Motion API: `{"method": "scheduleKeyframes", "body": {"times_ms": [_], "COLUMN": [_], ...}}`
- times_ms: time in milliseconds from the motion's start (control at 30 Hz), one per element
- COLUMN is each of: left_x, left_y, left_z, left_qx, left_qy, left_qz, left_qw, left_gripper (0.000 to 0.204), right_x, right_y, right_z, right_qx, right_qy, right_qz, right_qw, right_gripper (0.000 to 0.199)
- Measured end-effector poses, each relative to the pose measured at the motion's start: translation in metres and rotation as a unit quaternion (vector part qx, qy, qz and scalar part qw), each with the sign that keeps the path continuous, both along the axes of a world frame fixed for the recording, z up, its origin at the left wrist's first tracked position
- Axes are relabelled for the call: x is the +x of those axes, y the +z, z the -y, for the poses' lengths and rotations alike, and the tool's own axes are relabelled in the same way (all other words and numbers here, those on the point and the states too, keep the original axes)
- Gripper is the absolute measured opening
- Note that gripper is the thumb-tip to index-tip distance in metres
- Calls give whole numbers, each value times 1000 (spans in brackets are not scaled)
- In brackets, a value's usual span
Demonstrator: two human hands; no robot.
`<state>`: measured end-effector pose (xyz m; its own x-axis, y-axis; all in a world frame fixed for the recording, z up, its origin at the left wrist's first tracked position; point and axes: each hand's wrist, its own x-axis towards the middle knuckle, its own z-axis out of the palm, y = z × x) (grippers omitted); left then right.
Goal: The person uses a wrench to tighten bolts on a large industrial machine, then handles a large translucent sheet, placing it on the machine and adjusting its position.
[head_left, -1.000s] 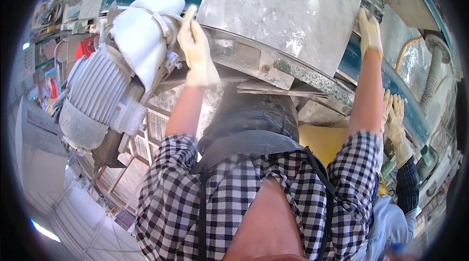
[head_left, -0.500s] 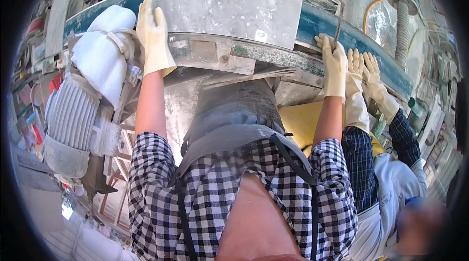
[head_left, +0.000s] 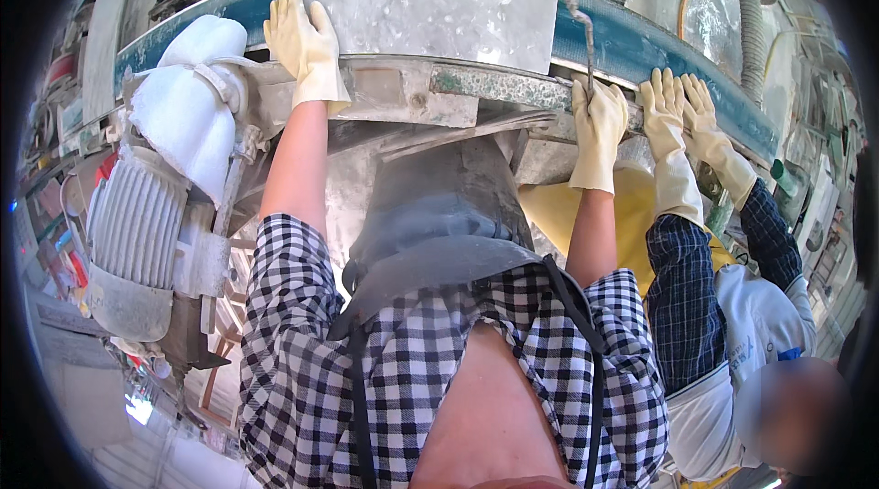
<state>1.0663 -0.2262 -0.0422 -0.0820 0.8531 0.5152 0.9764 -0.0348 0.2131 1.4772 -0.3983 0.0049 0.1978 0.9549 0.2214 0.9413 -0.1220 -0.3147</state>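
A grey-white mottled slab (head_left: 417,8) with a shiny surface lies across the blue ribbed belt (head_left: 655,48) in front of me. My left hand (head_left: 304,48), in a cream rubber glove, rests on the slab's near left corner with its fingers stretched out. In the same kind of glove, my right hand (head_left: 600,132) is closed round a thin metal rod (head_left: 587,31) with a bent far end. That rod stands up beyond the fist, just right of the slab. Below the hand runs the worn metal frame edge (head_left: 513,97).
At my right, a co-worker's gloved hands (head_left: 682,118) lie flat by the belt. A dusty finned motor (head_left: 137,223) and a white wrapped bundle (head_left: 197,91) stand at my left. A ribbed hose (head_left: 753,40) hangs at the far right.
My left hand has shifted right, from the slab's left edge onto its corner. My right hand has come left and a little nearer with the rod. The co-worker's hands keep their place.
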Motion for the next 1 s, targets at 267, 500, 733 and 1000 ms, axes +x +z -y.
{"method": "scheduleKeyframes", "body": {"times_ms": [267, 500, 733, 1000], "left_x": [4, -4, -7, -3], "left_y": [2, 7, 11, 14], "left_z": [0, -4, -15, -13], "left_qx": [-25, 12, 25, 54], "left_qy": [8, -21, -35, -27], "left_qz": [-5, -34, -10, 23], "left_qw": [1000, 999, 999, 998], "left_gripper": [44, 39, 30, 24], "right_x": [-5, 1, -2, -33], "right_y": [-7, -1, 12, 15], "right_z": [0, -2, -6, -19], "right_qx": [35, 13, -37, -22], "right_qy": [-23, -11, -80, -26], "right_qz": [21, -77, -175, -249], "right_qw": [999, 997, 981, 968], "right_gripper": [13, 20, 23, 28]}}
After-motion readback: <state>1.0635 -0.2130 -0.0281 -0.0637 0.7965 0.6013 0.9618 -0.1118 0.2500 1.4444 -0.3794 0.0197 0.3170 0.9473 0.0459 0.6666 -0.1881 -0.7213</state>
